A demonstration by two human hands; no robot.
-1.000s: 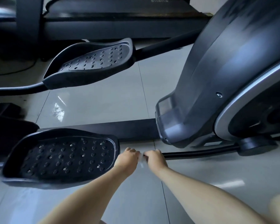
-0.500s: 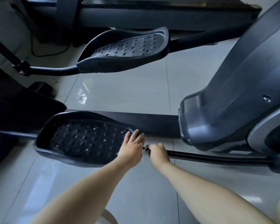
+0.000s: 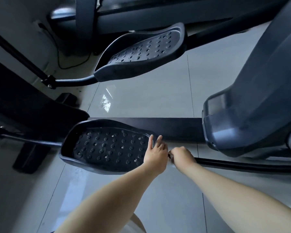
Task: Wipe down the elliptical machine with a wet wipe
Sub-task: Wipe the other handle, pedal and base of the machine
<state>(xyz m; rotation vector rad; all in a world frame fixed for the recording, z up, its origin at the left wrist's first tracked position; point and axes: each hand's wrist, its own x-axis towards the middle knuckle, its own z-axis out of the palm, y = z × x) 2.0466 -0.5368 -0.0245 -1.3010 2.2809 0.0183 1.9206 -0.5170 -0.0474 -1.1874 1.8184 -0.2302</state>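
At the pedal [image 3: 107, 147] rim, left hand [image 3: 155, 153] open-fingered, right hand [image 3: 181, 156] tight round bar [image 3: 242, 163]

Both bare arms are reaching forward and down from the bottom of the view, converging so that the two hands are sitting just beside each other, nearly touching. The left forearm [image 3: 111, 195] is angling up toward the right, its wrist straight. The left hand [image 3: 156, 153] is lying back-up, its fingers [image 3: 151, 140] stretching out straight and slightly spread, pointing away from the body. The right forearm [image 3: 233, 194] is angling up toward the left. The right hand [image 3: 181, 156] is showing its back and knuckles, its fingers curling down round the end of a thin black bar [image 3: 242, 163] and gripping it; their tips are hidden.
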